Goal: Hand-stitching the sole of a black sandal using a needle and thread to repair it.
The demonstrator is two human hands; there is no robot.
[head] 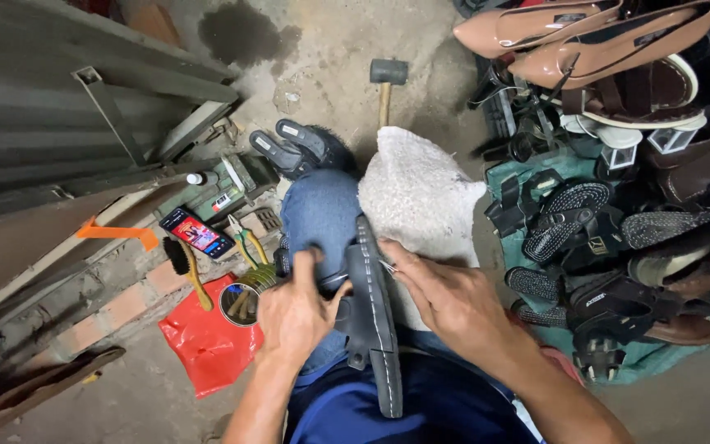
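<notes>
Sandal [374, 316] on edge between both hands, left hand [296, 311] fingers clamping it, right hand [452, 298] fingers pinching needle [389, 265] beside it.

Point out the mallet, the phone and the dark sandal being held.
mallet [389, 71], head view, on its black head.
phone [196, 233], head view, middle of its lit screen.
dark sandal [375, 329], head view, on the sole's edge between the hands.

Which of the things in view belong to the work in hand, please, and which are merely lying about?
In hand:
- dark sandal, held on edge over the knee
- left hand, gripping the sandal
- right hand, pinching a thin needle at its sole
- white cloth on the lap

Lying about:
- mallet
- phone
- pliers
- brush
- red bag
- shoe pile
</notes>
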